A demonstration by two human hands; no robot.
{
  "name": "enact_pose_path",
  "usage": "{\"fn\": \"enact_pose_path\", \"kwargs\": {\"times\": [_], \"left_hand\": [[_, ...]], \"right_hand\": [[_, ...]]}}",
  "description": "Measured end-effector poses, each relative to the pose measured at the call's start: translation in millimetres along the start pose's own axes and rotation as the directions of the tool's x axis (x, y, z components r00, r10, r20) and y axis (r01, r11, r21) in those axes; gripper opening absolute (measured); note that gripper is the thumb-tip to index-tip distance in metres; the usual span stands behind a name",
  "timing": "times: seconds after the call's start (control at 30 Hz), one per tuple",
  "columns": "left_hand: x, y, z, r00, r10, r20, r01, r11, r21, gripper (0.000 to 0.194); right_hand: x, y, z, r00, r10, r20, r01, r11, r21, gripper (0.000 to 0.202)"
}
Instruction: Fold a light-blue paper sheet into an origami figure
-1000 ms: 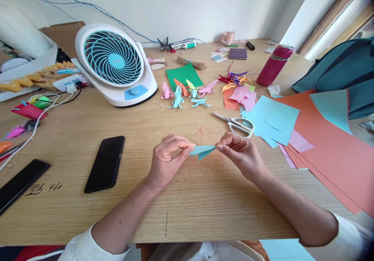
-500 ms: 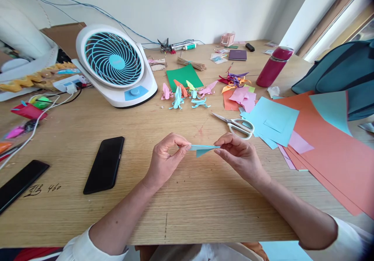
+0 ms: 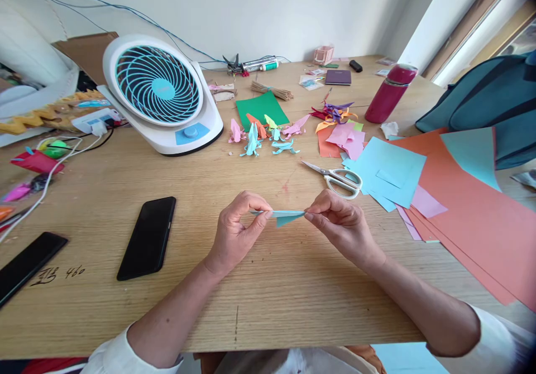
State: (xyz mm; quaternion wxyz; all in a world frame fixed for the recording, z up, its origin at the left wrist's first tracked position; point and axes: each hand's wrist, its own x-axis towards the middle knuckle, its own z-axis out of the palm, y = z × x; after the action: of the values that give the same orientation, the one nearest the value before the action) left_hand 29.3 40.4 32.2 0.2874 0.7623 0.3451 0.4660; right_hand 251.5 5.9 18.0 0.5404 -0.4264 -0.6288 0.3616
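Between my hands is a narrow piece of folded light-blue paper [image 3: 288, 216], held level just above the wooden table, with a darker triangular flap hanging from its underside. My left hand [image 3: 239, 224] pinches its left end between thumb and fingers. At the right end, my right hand [image 3: 338, 221] pinches the tip in the same way. Beyond my right hand lie scissors [image 3: 344, 182] with white handles, blades pointing left. Small folded paper figures [image 3: 252, 139] in blue, pink, orange and yellow stand farther back, near a green paper sheet [image 3: 262, 109].
A white fan [image 3: 163, 95] stands at the back left, with a black phone [image 3: 146, 239] in front of it. To the right are light-blue sheets [image 3: 389, 170], large orange paper [image 3: 473, 217], a red bottle [image 3: 389, 95] and a teal bag [image 3: 481, 111].
My right hand has shifted slightly left along the folded paper, and more of the paper shows past my left fingers. Both hands keep their pinch. The whole view has shifted slightly.
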Motion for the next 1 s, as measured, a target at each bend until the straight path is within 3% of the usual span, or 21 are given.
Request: {"fn": "enact_pose_path", "kwargs": {"times": [0.1,0.23,0.43,0.5,0.57,0.63,0.73,0.87,0.93,1.0], "left_hand": [[-1,-2,0.2,0.999,-0.036,-0.003,0.036,0.999,-0.037,0.007],[0,-3,0.4,0.998,-0.069,0.001,0.069,0.997,-0.028,0.007],[-3,3,5.2,0.987,0.097,0.131,-0.121,0.974,0.194,0.009],[-4,4,6.8,0.986,0.1,0.136,-0.125,0.974,0.187,0.006],[-5,3,6.8,0.993,0.058,0.106,-0.072,0.988,0.136,0.017],[-5,1,5.5,0.998,-0.015,0.066,0.011,0.999,0.047,0.032],[-4,-2,4.2,0.987,-0.152,0.046,0.156,0.982,-0.104,0.042],[-4,-2,9.2,0.954,-0.262,0.145,0.287,0.938,-0.195,0.045],[-6,-2,13.6,0.945,-0.277,0.171,0.305,0.939,-0.161,0.035],[-7,-1,17.2,0.94,-0.293,0.175,0.313,0.944,-0.101,0.013]], "right_hand": [[-1,0,1,0.999,0.04,0.0,-0.04,0.999,0.018,0.012],[1,-2,-1,0.984,0.139,0.108,-0.136,0.99,-0.035,0.013],[-2,-12,2,0.961,0.109,0.254,-0.061,0.98,-0.192,0.007],[-3,-12,5,0.956,0.122,0.268,-0.062,0.973,-0.223,0.009],[-3,-10,6,0.958,0.149,0.246,-0.091,0.968,-0.234,0.011],[-2,-7,6,0.96,0.198,0.199,-0.163,0.97,-0.179,0.013],[1,-2,5,0.939,0.313,0.145,-0.322,0.946,0.043,0.02],[2,2,8,0.906,0.401,0.135,-0.423,0.856,0.297,0.028],[0,3,12,0.89,0.427,0.156,-0.455,0.822,0.342,0.03],[-3,3,17,0.876,0.446,0.184,-0.483,0.803,0.35,0.032]]}}
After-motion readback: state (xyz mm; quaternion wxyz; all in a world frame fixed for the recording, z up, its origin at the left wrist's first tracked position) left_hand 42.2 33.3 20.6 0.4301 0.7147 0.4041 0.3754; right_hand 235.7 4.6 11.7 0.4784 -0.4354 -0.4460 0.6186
